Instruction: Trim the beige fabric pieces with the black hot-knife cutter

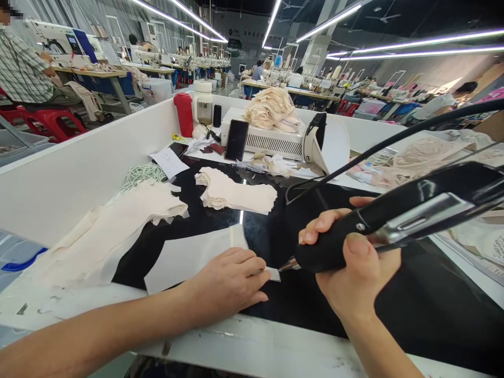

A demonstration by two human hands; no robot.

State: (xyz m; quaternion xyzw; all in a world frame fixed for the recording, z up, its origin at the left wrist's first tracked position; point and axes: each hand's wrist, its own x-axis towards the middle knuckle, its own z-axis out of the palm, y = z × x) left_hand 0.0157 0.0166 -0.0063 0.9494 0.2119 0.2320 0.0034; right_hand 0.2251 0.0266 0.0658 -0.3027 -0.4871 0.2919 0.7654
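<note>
My left hand (230,281) lies flat, fingers together, on a pale fabric piece (189,254) spread over the black glass worktop (413,299). My right hand (350,262) is wrapped round the black handle of a corded cutting tool (401,215). The tool's metal tip touches the small end of the fabric just right of my left fingertips. A black cable runs from the tool up and to the right.
A stack of cut cream pieces (234,194) lies beyond, more cream fabric (118,220) at left. Behind stand a white machine box (271,139) with folded fabric on top, a phone (236,139) and a red bottle (184,114). A white partition (79,168) borders the left; other workers sit further off.
</note>
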